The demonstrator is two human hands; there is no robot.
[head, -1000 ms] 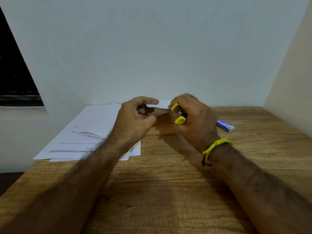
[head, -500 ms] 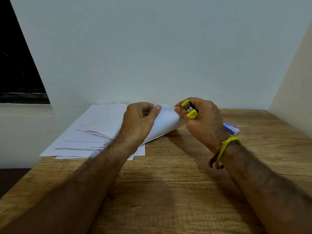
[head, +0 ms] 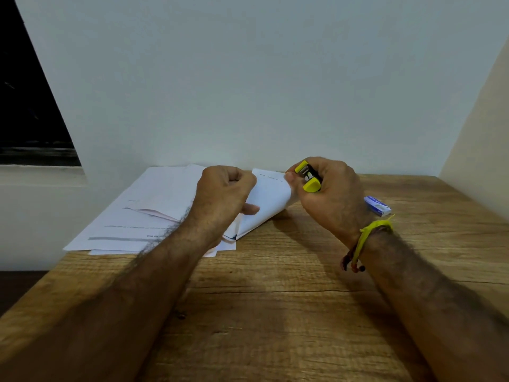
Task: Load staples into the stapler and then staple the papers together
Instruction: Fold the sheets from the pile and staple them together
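— Inside the curled fingers (head: 334, 175) of the right hand (head: 330, 199), what is there?

— A small yellow and black stapler (head: 308, 176), gripped with its two yellow ends poking out on the thumb side. The fingers wrap over its top, and the thumb tip sits against the lifted edge of a white sheet (head: 268, 199).

— So the sheet is right at those fingers?

— Yes. It curls up off the table (head: 275, 299), its upper corner meeting the right thumb just beside the stapler's mouth. Whether the edge is actually between the stapler's jaws I cannot tell.

— And the left hand (head: 224, 194)?

— Its fingers are bent in close toward the palm, pinching the same sheet from the other side; one fingertip (head: 252, 208) shows below the knuckles, lying against the paper's underside. Exactly how the thumb lies is hidden behind the hand.

— What lies outward from there?

— Beneath and beyond the left fingers, a loose pile of printed papers (head: 154, 213) spreads flat over the table's far left corner, some edges overhanging. Beyond the right fingers, past the wrist, a small blue and white staple box (head: 377, 206) lies on the wood, apart from the hand. A yellow band (head: 370, 230) circles the right wrist.
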